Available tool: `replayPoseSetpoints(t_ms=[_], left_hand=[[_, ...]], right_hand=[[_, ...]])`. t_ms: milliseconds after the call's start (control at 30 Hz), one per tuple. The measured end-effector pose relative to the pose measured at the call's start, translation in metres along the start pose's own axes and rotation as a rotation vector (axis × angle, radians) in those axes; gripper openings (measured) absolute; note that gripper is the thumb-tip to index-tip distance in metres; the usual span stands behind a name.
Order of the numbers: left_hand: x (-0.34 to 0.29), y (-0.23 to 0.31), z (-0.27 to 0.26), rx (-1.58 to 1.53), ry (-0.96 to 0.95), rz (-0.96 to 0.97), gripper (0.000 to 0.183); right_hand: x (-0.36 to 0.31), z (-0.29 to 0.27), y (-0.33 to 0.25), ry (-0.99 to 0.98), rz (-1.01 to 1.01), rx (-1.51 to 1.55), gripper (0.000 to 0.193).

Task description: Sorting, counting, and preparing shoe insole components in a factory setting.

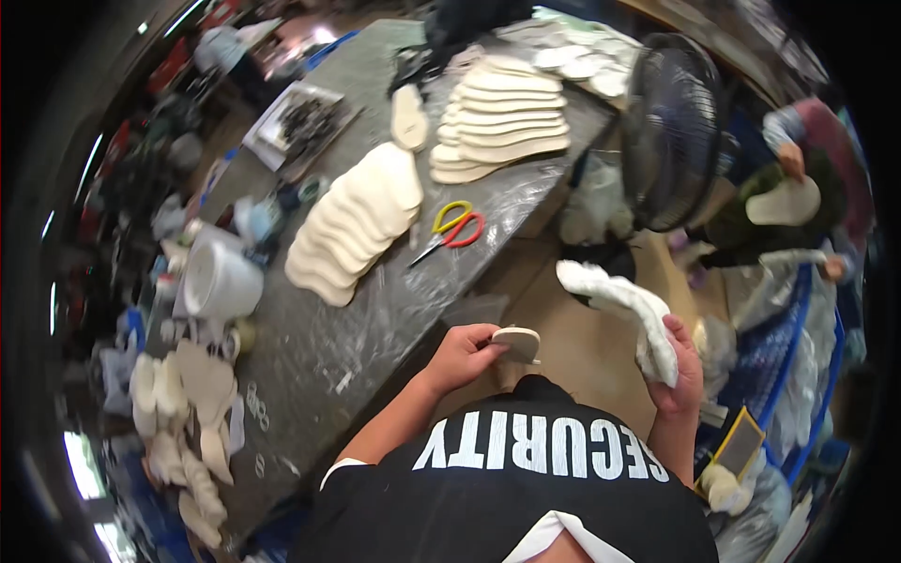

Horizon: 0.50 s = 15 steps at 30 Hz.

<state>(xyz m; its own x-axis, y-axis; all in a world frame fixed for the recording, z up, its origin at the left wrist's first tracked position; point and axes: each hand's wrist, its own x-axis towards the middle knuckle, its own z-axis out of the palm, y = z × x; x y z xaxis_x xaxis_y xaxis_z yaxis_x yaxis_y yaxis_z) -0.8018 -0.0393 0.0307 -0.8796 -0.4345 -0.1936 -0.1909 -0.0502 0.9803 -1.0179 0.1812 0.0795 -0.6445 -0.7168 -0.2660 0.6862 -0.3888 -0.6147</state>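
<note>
My left hand is closed on one end of a cream insole, pinched between thumb and fingers in front of my chest, beside the table's edge. Its far part is foreshortened, so the full length is hard to see. In my right hand I grip a long white fluffy piece, shaped like a shoe lining, which arches up and away to the left. The two pieces are apart. On the table beyond my left hand lie scissors with one yellow and one red handle loop.
Overlapping rows of cream insoles and another fanned stack lie on the plastic-covered table. A white bucket and loose pieces stand left. A black fan is at the right. Another person holds an insole.
</note>
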Motion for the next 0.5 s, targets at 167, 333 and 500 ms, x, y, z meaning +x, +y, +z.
replayPoseSetpoints(t_ms=[167, 333, 500], left_hand=[[-0.111, -0.001, -0.051, -0.322, 0.462, -0.215, 0.012], [-0.204, -0.025, -0.095, -0.557, 0.578, 0.201, 0.018], [-0.331, -0.063, -0.145, -0.342, 0.787, 0.430, 0.048]], right_hand=[[0.085, 0.109, 0.091, -0.376, 0.212, -0.237, 0.028], [0.113, 0.215, 0.173, -0.621, 0.273, -0.333, 0.031], [0.063, 0.306, 0.286, -0.863, 0.282, -0.256, 0.028]])
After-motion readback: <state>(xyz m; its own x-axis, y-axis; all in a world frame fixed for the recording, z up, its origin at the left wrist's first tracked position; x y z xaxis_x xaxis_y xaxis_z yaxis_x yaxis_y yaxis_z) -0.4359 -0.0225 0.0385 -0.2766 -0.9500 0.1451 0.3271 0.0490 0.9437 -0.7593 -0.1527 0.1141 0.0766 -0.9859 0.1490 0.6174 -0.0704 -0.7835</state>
